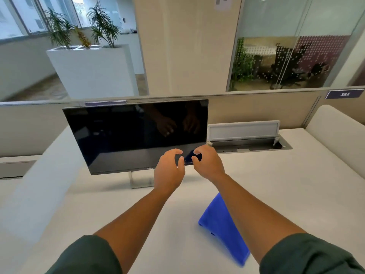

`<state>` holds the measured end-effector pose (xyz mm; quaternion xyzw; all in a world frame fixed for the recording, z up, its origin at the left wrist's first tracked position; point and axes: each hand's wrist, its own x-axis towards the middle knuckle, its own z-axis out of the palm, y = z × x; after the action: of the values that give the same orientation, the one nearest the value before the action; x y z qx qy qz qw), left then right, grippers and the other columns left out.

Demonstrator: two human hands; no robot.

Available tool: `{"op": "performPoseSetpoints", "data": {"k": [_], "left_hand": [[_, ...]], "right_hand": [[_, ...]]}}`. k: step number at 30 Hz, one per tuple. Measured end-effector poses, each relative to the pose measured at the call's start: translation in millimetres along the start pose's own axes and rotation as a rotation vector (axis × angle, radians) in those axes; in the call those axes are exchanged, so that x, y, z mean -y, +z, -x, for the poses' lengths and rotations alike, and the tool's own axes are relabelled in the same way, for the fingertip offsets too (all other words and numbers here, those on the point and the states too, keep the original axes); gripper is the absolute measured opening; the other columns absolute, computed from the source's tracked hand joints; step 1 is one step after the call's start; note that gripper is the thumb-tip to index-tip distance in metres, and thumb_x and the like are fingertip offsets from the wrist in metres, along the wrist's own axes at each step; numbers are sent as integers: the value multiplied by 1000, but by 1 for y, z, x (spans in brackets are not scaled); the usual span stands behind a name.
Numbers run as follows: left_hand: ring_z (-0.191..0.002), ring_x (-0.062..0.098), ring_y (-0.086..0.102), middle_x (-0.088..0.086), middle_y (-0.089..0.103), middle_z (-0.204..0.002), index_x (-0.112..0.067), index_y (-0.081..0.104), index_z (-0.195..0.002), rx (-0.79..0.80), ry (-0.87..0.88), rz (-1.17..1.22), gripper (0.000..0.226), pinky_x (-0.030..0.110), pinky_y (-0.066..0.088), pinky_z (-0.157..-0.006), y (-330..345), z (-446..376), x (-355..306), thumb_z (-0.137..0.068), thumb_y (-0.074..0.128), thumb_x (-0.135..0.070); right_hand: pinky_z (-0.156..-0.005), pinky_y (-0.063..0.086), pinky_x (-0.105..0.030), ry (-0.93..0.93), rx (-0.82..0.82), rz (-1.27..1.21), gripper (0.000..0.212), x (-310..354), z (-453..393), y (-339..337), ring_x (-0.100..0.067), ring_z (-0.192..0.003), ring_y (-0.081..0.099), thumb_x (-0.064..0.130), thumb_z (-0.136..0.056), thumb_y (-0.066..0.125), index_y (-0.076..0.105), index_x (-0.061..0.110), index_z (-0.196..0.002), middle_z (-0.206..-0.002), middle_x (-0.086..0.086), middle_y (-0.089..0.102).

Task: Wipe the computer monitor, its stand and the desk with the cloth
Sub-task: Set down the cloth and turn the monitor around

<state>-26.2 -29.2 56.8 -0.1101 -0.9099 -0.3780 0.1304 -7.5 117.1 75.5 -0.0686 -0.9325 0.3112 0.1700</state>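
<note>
A black computer monitor (126, 135) with its screen off stands on a silver stand (138, 181) at the middle of the white desk (286, 184). My left hand (168, 171) and my right hand (207, 163) hover side by side in front of the screen's lower right corner, fingers curled and apart, holding nothing. A folded blue cloth (223, 224) lies on the desk nearer to me, partly hidden under my right forearm. Both hands are reflected in the dark screen.
An open cable hatch with a raised grey lid (244, 130) is set into the desk right of the monitor. A beige partition (256, 107) runs behind the desk. A cream cushioned panel (339, 139) bounds the right side. A white planter (92, 70) stands beyond.
</note>
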Motion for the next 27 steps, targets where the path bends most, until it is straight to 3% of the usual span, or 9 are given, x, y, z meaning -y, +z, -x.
{"op": "performPoseSetpoints", "data": {"k": [5,9,14,18,21,27], "left_hand": [[-118,10,56,-12,58,-133,-30,53,-132,-137,67,-46,34,30,51,-89,-63,-34,19,-99,51,-37],[-123,13,54,-8,59,-133,-29,51,-132,-251,101,-93,35,28,47,-88,-106,-65,28,-98,52,-39],[-130,16,50,-4,56,-138,-25,49,-136,-319,125,-132,41,39,46,-104,-145,-102,41,-98,50,-40],[-147,23,28,5,37,-156,-15,35,-150,-231,58,-281,54,48,23,-121,-163,-126,50,-102,41,-41],[-153,24,4,9,11,-166,-11,15,-158,-77,-38,-415,63,51,7,-123,-169,-136,59,-105,28,-43],[-152,27,-10,12,-6,-166,-7,-1,-158,42,-64,-513,69,52,-1,-121,-167,-140,65,-105,17,-49]], "right_hand": [[-82,39,-19,-158,-86,-10,24,53,-29,2,-15,-108,50,25,-92,61,60,15,-114,-117,-1,55],[-79,43,-22,-249,-112,-7,25,89,-56,1,-12,-109,47,27,-91,60,58,17,-114,-118,2,52],[-84,48,-29,-323,-153,19,26,119,-86,-5,-15,-112,47,25,-89,60,58,15,-113,-117,1,53],[-93,46,-33,-389,-174,120,30,133,-108,-10,-18,-114,47,25,-89,58,57,11,-115,-119,-2,52],[-107,35,-40,-411,-108,294,37,138,-123,-10,-23,-123,40,31,-94,51,53,8,-122,-126,-5,49],[-116,17,-49,-257,81,423,49,135,-139,-4,-26,-137,31,36,-101,32,37,10,-143,-145,-8,41]]}}
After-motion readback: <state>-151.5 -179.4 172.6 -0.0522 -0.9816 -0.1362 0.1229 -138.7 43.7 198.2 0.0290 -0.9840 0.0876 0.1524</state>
